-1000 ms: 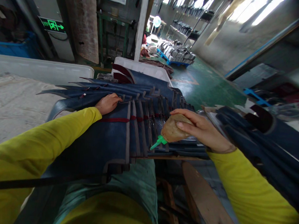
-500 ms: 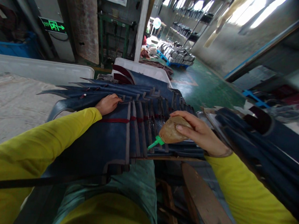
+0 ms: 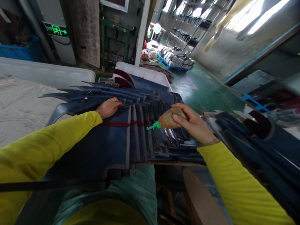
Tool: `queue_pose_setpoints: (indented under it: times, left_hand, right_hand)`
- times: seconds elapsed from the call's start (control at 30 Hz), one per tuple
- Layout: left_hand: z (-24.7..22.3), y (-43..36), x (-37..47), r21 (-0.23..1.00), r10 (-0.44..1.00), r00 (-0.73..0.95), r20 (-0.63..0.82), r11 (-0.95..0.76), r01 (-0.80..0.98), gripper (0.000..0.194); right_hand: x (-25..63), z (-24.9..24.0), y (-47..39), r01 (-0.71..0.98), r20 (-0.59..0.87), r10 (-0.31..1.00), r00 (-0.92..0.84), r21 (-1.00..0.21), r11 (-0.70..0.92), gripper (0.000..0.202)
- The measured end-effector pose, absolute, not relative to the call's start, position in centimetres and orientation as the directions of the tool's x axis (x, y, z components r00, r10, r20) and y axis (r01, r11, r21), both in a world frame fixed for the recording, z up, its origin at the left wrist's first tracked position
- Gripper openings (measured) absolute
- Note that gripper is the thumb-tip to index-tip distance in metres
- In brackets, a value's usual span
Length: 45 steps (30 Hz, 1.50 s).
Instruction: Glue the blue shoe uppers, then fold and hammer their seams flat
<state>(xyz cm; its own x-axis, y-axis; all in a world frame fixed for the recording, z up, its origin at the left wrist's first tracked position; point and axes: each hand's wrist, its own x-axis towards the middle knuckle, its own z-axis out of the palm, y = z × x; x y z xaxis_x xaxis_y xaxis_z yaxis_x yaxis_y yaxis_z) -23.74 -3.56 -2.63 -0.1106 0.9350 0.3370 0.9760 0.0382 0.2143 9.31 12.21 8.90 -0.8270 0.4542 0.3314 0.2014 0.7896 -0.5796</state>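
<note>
My right hand is wrapped round a squeeze glue bottle with a tan, stained body. Its green nozzle points down and left, close over the grey edge strips of overlapping dark blue leather-like panels. Shiny wet glue shows on several strips to the right of the nozzle. My left hand rests on the top panel near its far corner, fingers bent and pinching at the edge. A dark red band crosses this panel.
More blue panels lie stacked at the right. A white bin with pale cloth stands at the left, another white bin behind the panels. Below the worktop's front edge leans a brown board. Green floor stretches beyond.
My right hand has moved the glue bottle away from me along the panel edges, from near the front end to about the red band. My left hand stays at the same spot.
</note>
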Motion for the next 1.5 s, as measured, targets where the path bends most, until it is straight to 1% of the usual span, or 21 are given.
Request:
queue_pose_setpoints:
  times: [0.13, 0.27, 0.4, 0.6, 0.9, 1.13, 1.3, 1.4, 1.5]
  left_hand:
    - [-2.7, -3.6, -23.8, 0.214, 0.937, -0.109, 0.332, 0.037, 0.976, 0.039]
    - [-2.7, -3.5, -23.8, 0.22, 0.931, -0.114, 0.345, 0.038, 0.975, 0.038]
    - [-2.6, -3.5, -23.8, 0.225, 0.938, -0.12, 0.324, 0.046, 0.973, 0.039]
    - [-2.5, -3.6, -23.7, 0.231, 0.939, -0.115, 0.324, 0.04, 0.972, 0.037]
    - [-2.5, -3.7, -23.7, 0.235, 0.935, -0.109, 0.337, 0.029, 0.971, 0.037]
    - [-2.4, -3.8, -23.6, 0.262, 0.938, -0.11, 0.33, 0.021, 0.965, 0.038]
    - [-2.6, -3.7, -23.9, 0.283, 0.936, -0.122, 0.33, 0.025, 0.959, 0.039]
    - [-2.6, -3.7, -23.9, 0.28, 0.937, -0.12, 0.327, 0.025, 0.96, 0.04]
    - [-2.6, -3.7, -23.8, 0.275, 0.939, -0.122, 0.321, 0.031, 0.961, 0.04]
  right_hand:
    - [9.7, 9.2, 11.8, 0.192, 0.272, 0.417, -0.867, -0.59, 0.784, 0.036]
    - [8.8, 8.5, 12.6, 0.197, 0.331, 0.446, -0.832, -0.575, 0.794, 0.038]
    - [8.0, 8.3, 13.5, 0.188, 0.398, 0.463, -0.792, -0.564, 0.804, 0.04]
    - [7.8, 8.4, 13.7, 0.176, 0.381, 0.427, -0.82, -0.542, 0.821, 0.04]
    - [5.5, 7.7, 15.7, 0.21, 0.389, 0.441, -0.809, -0.51, 0.834, 0.039]
    - [3.5, 6.2, 18.1, 0.197, 0.415, 0.433, -0.8, -0.5, 0.843, 0.04]
    - [2.2, 5.5, 19.4, 0.216, 0.46, 0.445, -0.768, -0.469, 0.856, 0.038]
    - [1.6, 5.4, 19.9, 0.225, 0.478, 0.452, -0.753, -0.457, 0.86, 0.039]
    - [1.1, 5.3, 20.3, 0.232, 0.478, 0.466, -0.745, -0.47, 0.852, 0.04]
